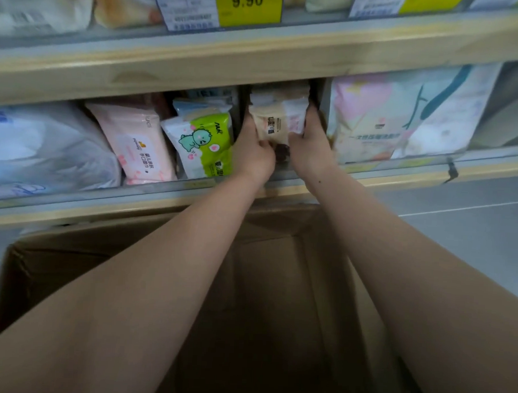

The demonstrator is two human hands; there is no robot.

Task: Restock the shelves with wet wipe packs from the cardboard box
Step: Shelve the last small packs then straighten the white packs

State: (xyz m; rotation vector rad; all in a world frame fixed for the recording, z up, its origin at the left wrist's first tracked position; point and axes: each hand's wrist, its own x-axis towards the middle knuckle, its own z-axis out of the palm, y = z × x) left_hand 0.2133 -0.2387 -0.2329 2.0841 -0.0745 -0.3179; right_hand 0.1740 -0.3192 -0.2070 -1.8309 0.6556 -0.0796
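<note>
The beige wet wipe pack (277,124) stands upright in a narrow shelf (282,184) slot, between the green dinosaur pack (205,143) and a big pastel bag (403,119). Left hand (255,154) and right hand (309,148) both grip its sides, fingers curled round it. It looks soft, light, slick-wrapped; best squeezed gently at the edges. Below, the cardboard box (332,259) gapes open.

A shop aisle: a wooden shelf (198,72) carries a yellow price tag (248,7) reading 9.90 above it, packaged wipes (141,140) stand in rows below it, and an open box (265,285) sits lower still.
</note>
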